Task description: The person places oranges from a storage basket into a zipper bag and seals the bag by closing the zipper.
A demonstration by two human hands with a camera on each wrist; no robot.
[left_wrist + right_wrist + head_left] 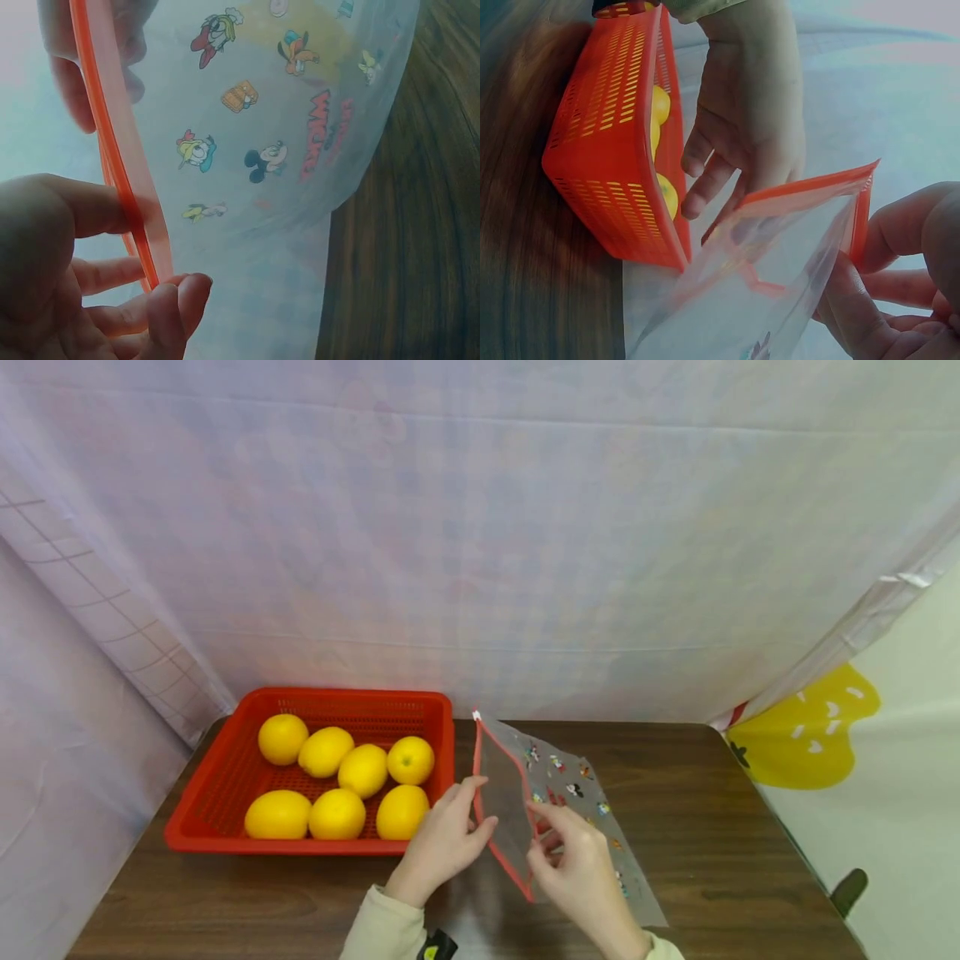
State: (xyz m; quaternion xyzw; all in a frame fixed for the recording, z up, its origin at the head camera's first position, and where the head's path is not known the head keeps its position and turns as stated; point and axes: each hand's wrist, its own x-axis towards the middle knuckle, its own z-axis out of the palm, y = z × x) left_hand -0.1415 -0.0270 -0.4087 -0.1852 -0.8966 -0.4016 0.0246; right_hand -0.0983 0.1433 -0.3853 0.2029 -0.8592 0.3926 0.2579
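both hands are engaged on a clear plastic bag (600, 827), which lies between them over the desk (705, 827). the left hand (442, 846) pinches the left side of the bag's red zip edge (510, 870), thumb and fingers on it; the right hand (581, 864) grips the opposite side between curled fingers and thumb. the bag's mouth stands parted between the two hands, with a white slider (476, 716) at its corner farther out than either hand. cartoon prints (574, 790) mark the bag beyond and to the right of the right hand's fingers. to the left of the left hand, near it, a red basket (300, 847) sits on the desk and holds seven yellow lemons (337, 814), apart from the bag. a pale patterned curtain (480, 527) hangs beyond both hands.
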